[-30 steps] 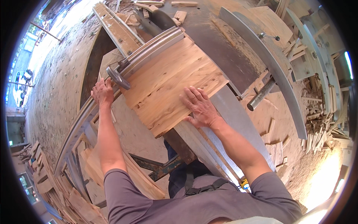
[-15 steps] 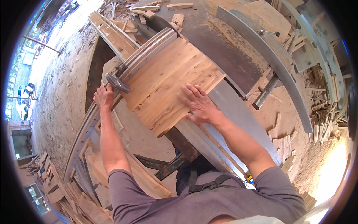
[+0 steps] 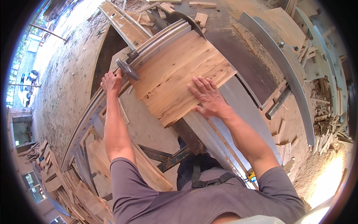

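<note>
A broad wooden board (image 3: 175,78), with pale and darker grain and small knots, lies flat on a machine bed. Its far-left side rests along a metal fence (image 3: 162,42). My right hand (image 3: 210,97) is on the board's near-right edge, fingers spread over the top and thumb at the edge. At the fence's near-left end, my left hand (image 3: 112,83) has its fingers curled round a rail; the exact grip is partly hidden. Right beside those fingers is a dark metal handle (image 3: 127,69). A dark curved disc (image 3: 192,23) shows behind the board's far corner.
A dark metal table (image 3: 242,67) with sawdust borders the board's right. Beyond it stand a long curved metal bar (image 3: 283,71) and a round rod (image 3: 278,104). Wood offcuts (image 3: 324,130) pile at right. A yellow tape measure (image 3: 252,177) is near my right elbow.
The board has slid a little forward, its right corner now farther from the dark table's near end. Both hands keep their places and travel with it. The view has also turned slightly.
</note>
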A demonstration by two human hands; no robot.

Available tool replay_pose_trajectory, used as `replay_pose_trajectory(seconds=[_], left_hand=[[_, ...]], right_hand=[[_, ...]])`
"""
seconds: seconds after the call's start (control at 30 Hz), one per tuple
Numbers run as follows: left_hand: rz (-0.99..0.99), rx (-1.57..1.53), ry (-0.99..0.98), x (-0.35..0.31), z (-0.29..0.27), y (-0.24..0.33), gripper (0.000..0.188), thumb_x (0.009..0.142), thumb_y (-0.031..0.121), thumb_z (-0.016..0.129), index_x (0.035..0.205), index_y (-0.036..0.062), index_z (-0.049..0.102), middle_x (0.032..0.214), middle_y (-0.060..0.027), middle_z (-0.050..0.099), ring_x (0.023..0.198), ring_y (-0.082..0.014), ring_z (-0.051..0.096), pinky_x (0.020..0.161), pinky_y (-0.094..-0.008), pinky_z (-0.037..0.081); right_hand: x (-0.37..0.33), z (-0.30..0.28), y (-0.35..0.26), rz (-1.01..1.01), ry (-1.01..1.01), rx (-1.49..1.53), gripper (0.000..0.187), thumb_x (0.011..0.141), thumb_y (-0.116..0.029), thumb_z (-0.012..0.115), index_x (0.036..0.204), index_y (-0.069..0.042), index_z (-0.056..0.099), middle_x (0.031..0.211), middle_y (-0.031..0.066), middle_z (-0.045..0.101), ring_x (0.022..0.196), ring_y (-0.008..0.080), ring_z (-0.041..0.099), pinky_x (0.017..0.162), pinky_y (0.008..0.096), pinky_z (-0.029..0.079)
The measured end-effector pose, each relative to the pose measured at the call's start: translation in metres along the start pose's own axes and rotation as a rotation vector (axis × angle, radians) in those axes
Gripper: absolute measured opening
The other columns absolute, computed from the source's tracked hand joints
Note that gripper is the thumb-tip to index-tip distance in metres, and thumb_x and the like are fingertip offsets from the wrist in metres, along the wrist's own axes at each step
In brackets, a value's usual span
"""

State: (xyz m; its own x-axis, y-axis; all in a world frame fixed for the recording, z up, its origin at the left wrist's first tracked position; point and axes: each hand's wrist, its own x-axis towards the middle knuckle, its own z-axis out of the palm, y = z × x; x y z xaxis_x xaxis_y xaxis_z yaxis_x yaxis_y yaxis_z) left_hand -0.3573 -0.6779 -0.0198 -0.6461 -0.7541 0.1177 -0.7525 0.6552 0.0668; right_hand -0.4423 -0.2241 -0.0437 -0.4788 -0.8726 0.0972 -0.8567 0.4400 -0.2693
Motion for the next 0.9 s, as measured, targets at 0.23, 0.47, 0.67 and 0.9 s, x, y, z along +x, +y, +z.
replay_pose_trajectory(seconds=[0.23,0.47,0.67,0.9], left_hand=[[-0.011,-0.029,-0.026,-0.004,-0.008,-0.001,0.074,0.098,0.069,0.044,0.133,0.0064,0.064,0.138,-0.0180,0.061,0.133,-0.0358,0.051,0.112,-0.0505,0.034],[-0.010,-0.108,-0.006,-0.004,-0.012,0.007,0.072,0.098,0.066,0.045,0.132,0.0048,0.065,0.142,-0.0184,0.060,0.136,-0.0349,0.049,0.115,-0.0494,0.031],[-0.004,-0.101,0.013,-0.005,-0.011,0.009,0.071,0.098,0.064,0.046,0.131,0.0039,0.064,0.140,-0.0192,0.060,0.135,-0.0344,0.050,0.114,-0.0497,0.030],[-0.025,-0.070,-0.053,-0.006,-0.010,0.010,0.071,0.099,0.065,0.044,0.131,0.0045,0.064,0.141,-0.0181,0.059,0.136,-0.0347,0.048,0.116,-0.0535,0.028]], right_hand=[[0.001,-0.004,-0.004,0.012,-0.021,0.007,0.093,0.081,-0.056,0.074,0.159,-0.020,0.038,0.168,0.0105,0.024,0.156,0.0291,0.017,0.128,0.0461,0.012],[0.005,0.001,0.002,-0.001,-0.029,0.002,0.093,0.081,-0.055,0.073,0.160,-0.020,0.037,0.170,0.0105,0.021,0.157,0.0295,0.016,0.129,0.0473,0.011],[0.005,0.008,0.005,-0.030,0.097,0.093,0.069,0.092,-0.045,0.064,0.151,-0.011,0.050,0.164,0.0147,0.035,0.154,0.0334,0.026,0.127,0.0488,0.016],[-0.033,0.007,0.022,-0.053,0.256,0.188,0.048,0.100,-0.031,0.056,0.136,0.001,0.062,0.146,0.0187,0.058,0.144,0.0362,0.046,0.122,0.0501,0.028]])
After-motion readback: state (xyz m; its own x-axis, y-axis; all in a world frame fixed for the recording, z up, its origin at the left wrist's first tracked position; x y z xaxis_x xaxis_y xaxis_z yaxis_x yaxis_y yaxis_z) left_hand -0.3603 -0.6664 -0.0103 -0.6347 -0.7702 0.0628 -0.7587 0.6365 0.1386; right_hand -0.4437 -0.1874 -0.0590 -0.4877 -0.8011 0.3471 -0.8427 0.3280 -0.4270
